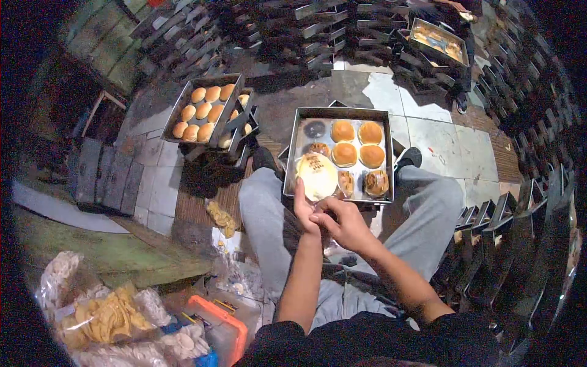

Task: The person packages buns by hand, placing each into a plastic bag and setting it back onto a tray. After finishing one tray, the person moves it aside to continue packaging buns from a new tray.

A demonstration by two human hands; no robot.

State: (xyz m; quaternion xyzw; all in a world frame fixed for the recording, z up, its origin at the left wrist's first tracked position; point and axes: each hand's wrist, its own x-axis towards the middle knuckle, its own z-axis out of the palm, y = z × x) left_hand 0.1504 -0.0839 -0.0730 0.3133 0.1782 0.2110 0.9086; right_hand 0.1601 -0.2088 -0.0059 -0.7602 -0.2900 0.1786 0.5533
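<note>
A pale round bun in a clear printed wrapper (318,178) rests in my left hand (305,209), whose thumb lies along its edge. My right hand (343,221) is closed in a pinch at the wrapper's near end, close to the left palm; the gathered plastic is partly hidden by the fingers. Just beyond both hands stands a metal tray (391,156). Golden unwrapped buns (344,155) sit in its middle and right. Wrapped buns with dark print (376,183) lie along its near side and left.
Stacked trays of buns (199,110) stand at the left. Another tray (438,41) is at the far right beside a person (461,73). Bags of yellowish wrappers (113,315) and an orange-rimmed plastic box (223,324) lie at lower left. Tray stacks (520,214) line the right side.
</note>
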